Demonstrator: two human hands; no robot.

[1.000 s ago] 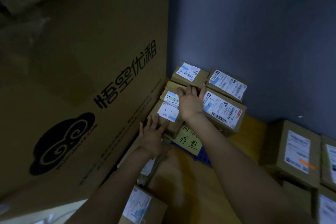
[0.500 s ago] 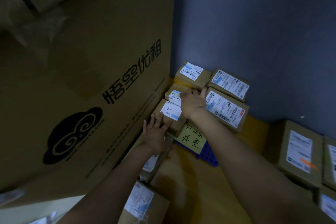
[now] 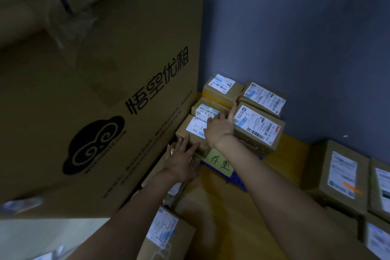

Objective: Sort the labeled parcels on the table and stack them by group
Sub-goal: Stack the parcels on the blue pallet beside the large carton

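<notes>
Several brown labelled parcels sit packed in the corner against the blue wall. The nearest small parcel (image 3: 191, 133) carries a white label marked 3-3. My left hand (image 3: 181, 159) presses flat against its near side, fingers straight. My right hand (image 3: 219, 126) lies on top across that parcel and the barcode parcel (image 3: 204, 110) behind it, with the thumb stretched up along the edge of a larger parcel (image 3: 258, 125). Two more parcels (image 3: 222, 86) (image 3: 262, 96) stand at the back. The parcels rest on a blue pallet (image 3: 236, 178) bearing a yellow handwritten note (image 3: 219, 162).
A huge printed cardboard box (image 3: 101, 91) walls off the left side. Another labelled parcel (image 3: 166, 232) lies near my left forearm. More parcels (image 3: 339, 177) are stacked at the right. Bare wooden table (image 3: 221, 213) shows between my arms.
My right hand has slid nearer, from the back parcels onto the 3-3 parcel's label. My left hand stays pressed against the parcel's near side. The view has shifted slightly.
</notes>
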